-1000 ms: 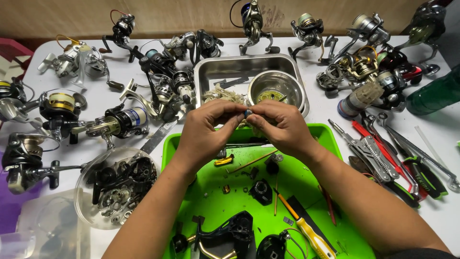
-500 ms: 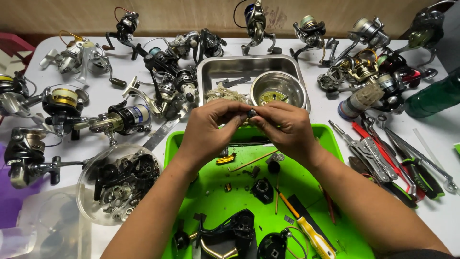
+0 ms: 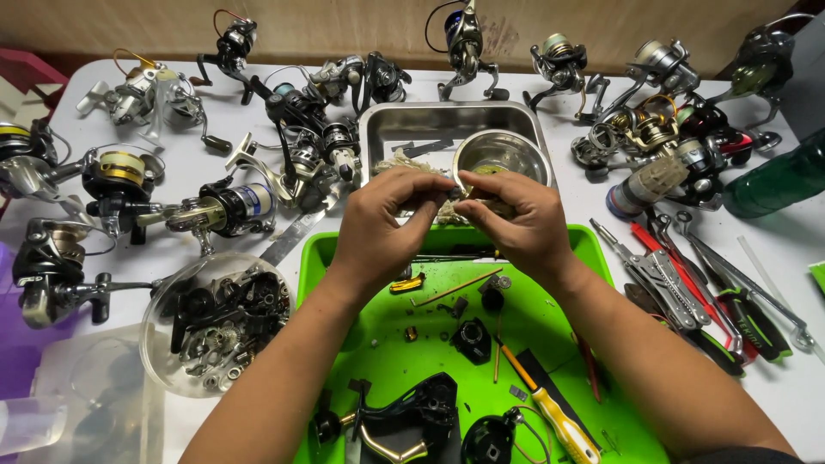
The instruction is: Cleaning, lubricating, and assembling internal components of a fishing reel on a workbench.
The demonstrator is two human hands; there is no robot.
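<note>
A small part, mostly hidden and too small to identify, was pinched between the fingers of the left hand (image 3: 382, 228) and right hand (image 3: 516, 225) above the green tray's (image 3: 593, 249) far edge. Behind stood a steel pan (image 3: 412, 125) holding a steel bowl (image 3: 503, 153); fishing reels (image 3: 228, 206) crowded the white counter (image 3: 778, 387), and a yellow-handled screwdriver (image 3: 554, 417) lay in the tray.

A white table (image 3: 258, 112) stands against a tan, worn wall (image 3: 344, 26) under even light.
</note>
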